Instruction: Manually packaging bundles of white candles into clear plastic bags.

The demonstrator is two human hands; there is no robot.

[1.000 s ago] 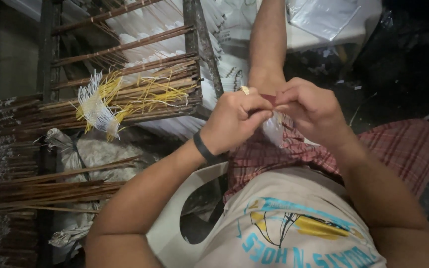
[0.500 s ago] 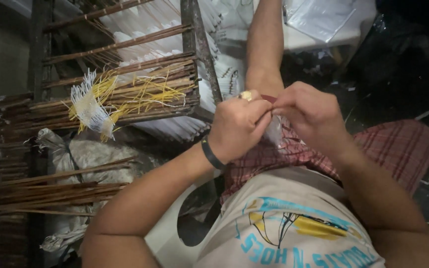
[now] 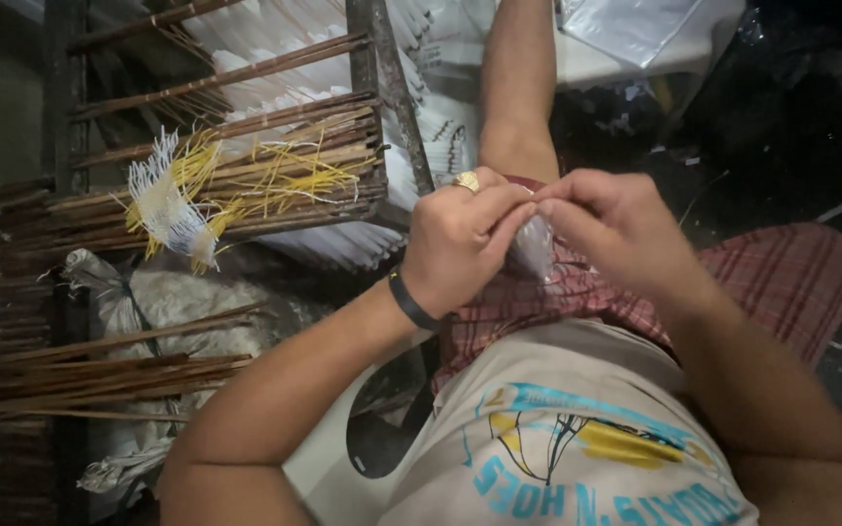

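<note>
My left hand (image 3: 460, 244), with a gold ring and a dark wristband, and my right hand (image 3: 616, 229) meet fingertip to fingertip above my lap. Together they pinch the top of a small clear plastic bag (image 3: 535, 248) that hangs down between them over my red plaid shorts (image 3: 782, 278). What the bag holds is hidden. My bare left leg (image 3: 516, 88) stretches away from me.
A wooden rack (image 3: 246, 166) at the left holds thin sticks, yellow and white strands (image 3: 172, 200) and white packets. A bundle of brown sticks (image 3: 99, 375) lies on a grey sack (image 3: 187, 302). A clear plastic sheet (image 3: 635, 29) lies on a white surface at the top right.
Both hands have stayed together on the bag. My fingers have shifted at its top and the reddish bit between them no longer shows. The camera tilted slightly.
</note>
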